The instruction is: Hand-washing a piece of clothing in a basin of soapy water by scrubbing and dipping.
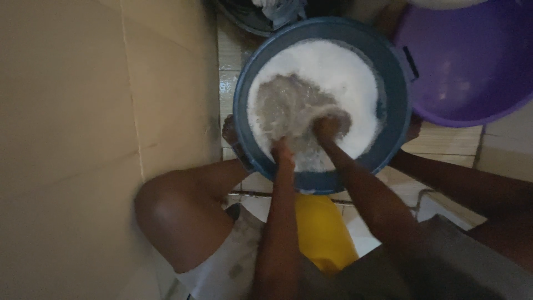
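A round blue bucket (388, 66) stands on the tiled floor between my legs, full of soapy water with thick white foam (338, 69). Both my arms reach down into it. My left hand (282, 151) is sunk in the water near the bucket's near rim, only its wrist showing. My right hand (327, 126) is pushed into the grey, churned water at the middle, fingers hidden below the surface. Whatever lies under the water is hidden, so I cannot tell whether either hand holds anything.
A beige wall (83, 139) fills the left side, close to my left knee (172, 211). A purple basin (466, 66) sits to the right of the bucket. A dark basin with cloth (266, 14) is behind it. A yellow object (322, 230) lies under me.
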